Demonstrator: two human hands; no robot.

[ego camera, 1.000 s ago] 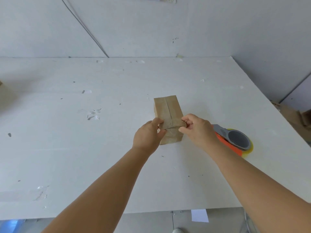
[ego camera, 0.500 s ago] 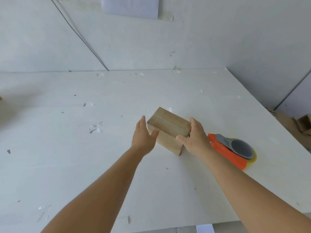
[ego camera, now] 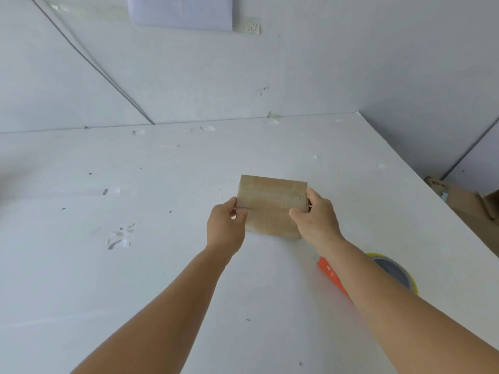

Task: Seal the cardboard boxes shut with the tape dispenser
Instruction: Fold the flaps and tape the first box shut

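Note:
A small brown cardboard box sits on the white table, its long side across my view, with clear tape strips showing on its top and front. My left hand grips the box's left end, thumb on the front face. My right hand grips the right end, fingers curled round the corner. The tape dispenser, orange with a grey hub and a yellowish roll, lies flat on the table to the right, partly hidden under my right forearm.
The table's right edge runs diagonally at the far right, with brown cardboard pieces beyond it on the floor. White walls close the back and right. A sheet of paper hangs on the back wall.
The box has been turned from lengthwise to crosswise. My left hand, held off the box half a second ago, now grips its left end; my right hand has stayed on the right end.

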